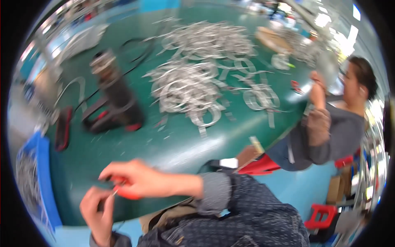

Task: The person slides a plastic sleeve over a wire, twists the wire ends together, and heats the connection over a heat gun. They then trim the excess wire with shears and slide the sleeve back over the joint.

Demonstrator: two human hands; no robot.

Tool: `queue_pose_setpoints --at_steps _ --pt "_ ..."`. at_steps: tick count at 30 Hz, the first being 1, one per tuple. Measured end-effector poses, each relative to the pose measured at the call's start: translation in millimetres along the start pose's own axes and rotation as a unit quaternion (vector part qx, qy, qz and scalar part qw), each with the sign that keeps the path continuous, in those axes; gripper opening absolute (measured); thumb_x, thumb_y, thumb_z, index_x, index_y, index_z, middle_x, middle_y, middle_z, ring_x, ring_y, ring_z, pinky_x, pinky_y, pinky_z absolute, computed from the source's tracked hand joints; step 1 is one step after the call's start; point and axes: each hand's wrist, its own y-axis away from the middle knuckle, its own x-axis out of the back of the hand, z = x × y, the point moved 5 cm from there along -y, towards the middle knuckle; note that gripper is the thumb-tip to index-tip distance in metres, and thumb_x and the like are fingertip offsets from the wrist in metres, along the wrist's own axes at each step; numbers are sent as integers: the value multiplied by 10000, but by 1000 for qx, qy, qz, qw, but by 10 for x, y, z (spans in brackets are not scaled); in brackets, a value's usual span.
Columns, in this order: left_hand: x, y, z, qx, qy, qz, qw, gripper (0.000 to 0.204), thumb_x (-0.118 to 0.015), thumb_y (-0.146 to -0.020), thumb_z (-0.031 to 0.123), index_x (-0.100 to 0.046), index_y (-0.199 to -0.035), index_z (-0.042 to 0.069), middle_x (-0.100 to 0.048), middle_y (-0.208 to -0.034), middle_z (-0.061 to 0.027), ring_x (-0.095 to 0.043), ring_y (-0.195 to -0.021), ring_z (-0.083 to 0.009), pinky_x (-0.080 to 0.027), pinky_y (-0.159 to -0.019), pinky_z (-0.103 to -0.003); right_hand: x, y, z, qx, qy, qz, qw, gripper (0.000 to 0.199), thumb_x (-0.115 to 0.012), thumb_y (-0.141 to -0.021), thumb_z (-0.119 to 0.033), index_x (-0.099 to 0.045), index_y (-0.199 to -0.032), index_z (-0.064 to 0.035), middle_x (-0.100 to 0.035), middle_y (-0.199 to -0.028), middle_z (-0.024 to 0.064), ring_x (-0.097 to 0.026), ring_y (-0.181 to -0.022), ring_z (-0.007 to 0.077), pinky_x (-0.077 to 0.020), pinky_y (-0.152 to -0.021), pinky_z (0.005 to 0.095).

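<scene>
My right hand [144, 180] is closed around a small red-handled tool [129, 192], seemingly pliers or cutters; motion blur hides its exact kind. The tool's tip points down toward my left hand [98, 208], just to its lower left. Thumb and fingers of the left hand are pinched together near that tip. What they hold, if anything, is too small and blurred to name. Both hands are over the near left part of the green table [173, 150]. Beyond them lie large heaps of flat grey-white cable loops [189, 84].
A blue bin [43, 181] with grey pieces stands at the left edge. Near it are a red-and-black case [63, 128] and a dark upright device [117, 96] with a cord. To the right sits a co-worker [329, 127], hands raised. A red stool [321, 216] stands behind.
</scene>
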Motion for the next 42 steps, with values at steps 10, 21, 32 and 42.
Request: queue_pose_setpoints --at_steps 10,21,32,42 --pt "93 -62 -163 81 154 -11 985 96 -624 -715 -29 -647 -808 -21 -567 -724 -58 -499 -651 -127 -362 -558 -244 8 -2 10 -106 -141 -15 984 460 -637 -760 76 -543 -1196 -38 -575 -837 47 -557 -737 104 -455 -601 222" --pt "227 14 -222 79 282 -53 955 94 -624 -750 9 -675 -828 7 -561 -768 -31 -455 -670 -85 -341 -586 -220 143 -69 -528 195 435 -21 879 418 -660 -551 34 -705 -946 -94 -506 -742 28 -505 -671 185 -408 -575 280" --pt "276 100 -190 55 271 -73 958 125 -620 -737 -16 -685 -836 24 -557 -769 -21 -450 -667 -77 -347 -579 -218 25 -89 -695 236 482 -80 840 375 -670 -557 -66 -714 -923 -134 -500 -725 11 -489 -650 172 -387 -554 275" --pt "321 145 -145 36 264 -80 960 140 -629 -730 -20 -688 -847 31 -559 -760 -17 -452 -658 -76 -357 -573 -220 -18 -72 -746 230 482 -98 840 373 -671 -552 -61 -714 -915 -136 -503 -716 8 -490 -643 171 -384 -544 269"
